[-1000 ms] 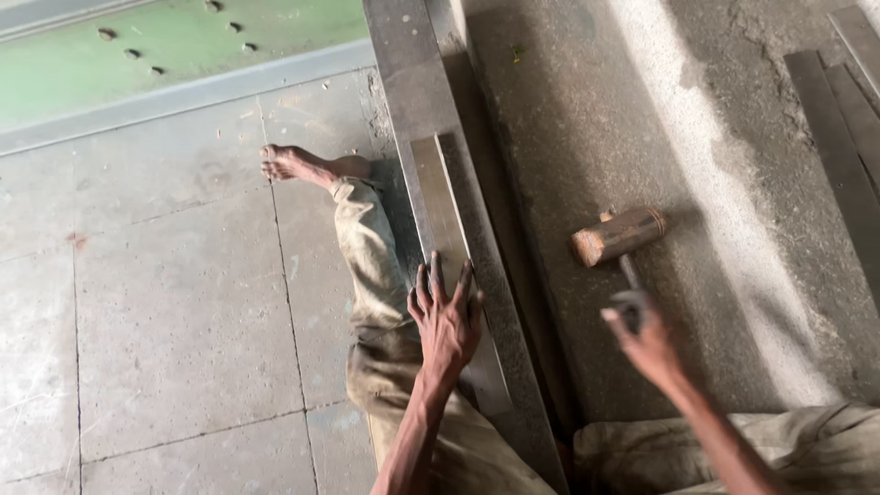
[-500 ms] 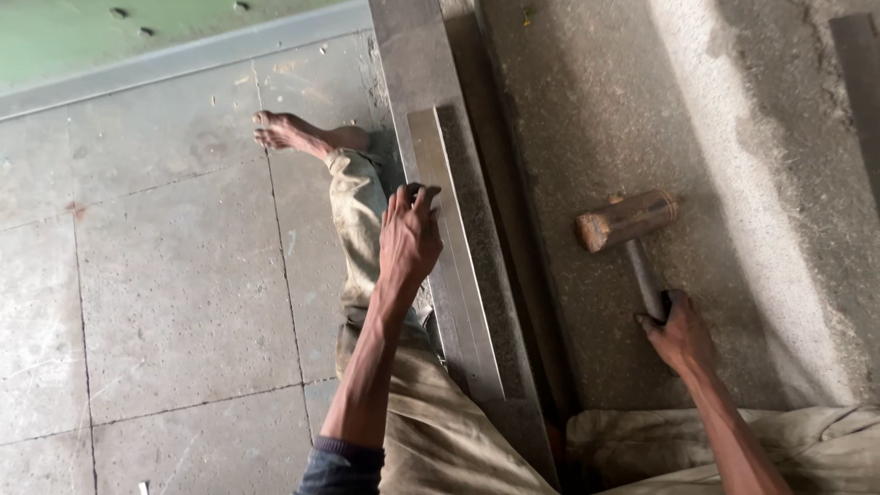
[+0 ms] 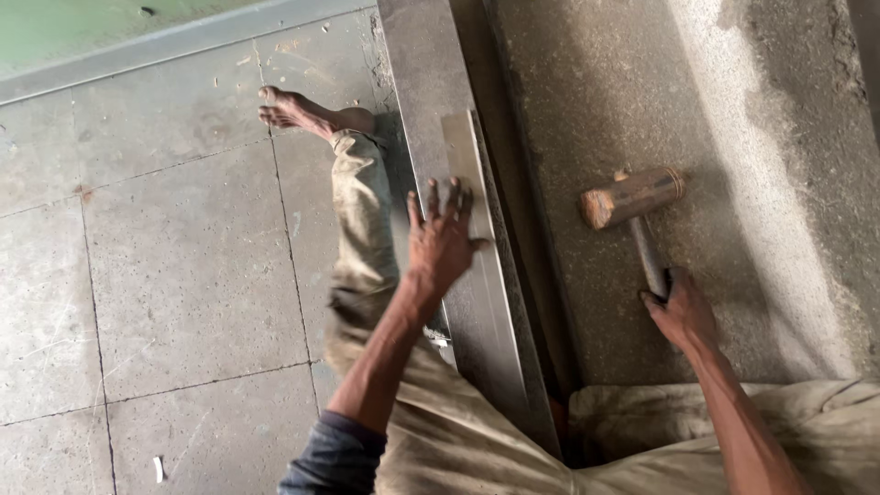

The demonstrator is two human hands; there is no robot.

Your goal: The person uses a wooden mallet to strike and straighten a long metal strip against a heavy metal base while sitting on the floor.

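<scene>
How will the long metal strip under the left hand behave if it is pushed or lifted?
The metal strip looks long, thin and flat, so it would probably slide rather than roll. Lifted by one end it may flex somewhat. The left hand presses it flat, which suggests it shifts easily.

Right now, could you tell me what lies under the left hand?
The left hand presses flat on a long grey metal strip, which lies on a wider metal beam. The strip's surface beneath the palm is hidden.

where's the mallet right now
In the head view the mallet is right of centre on the grey slab, its handle gripped by the right hand.
</scene>
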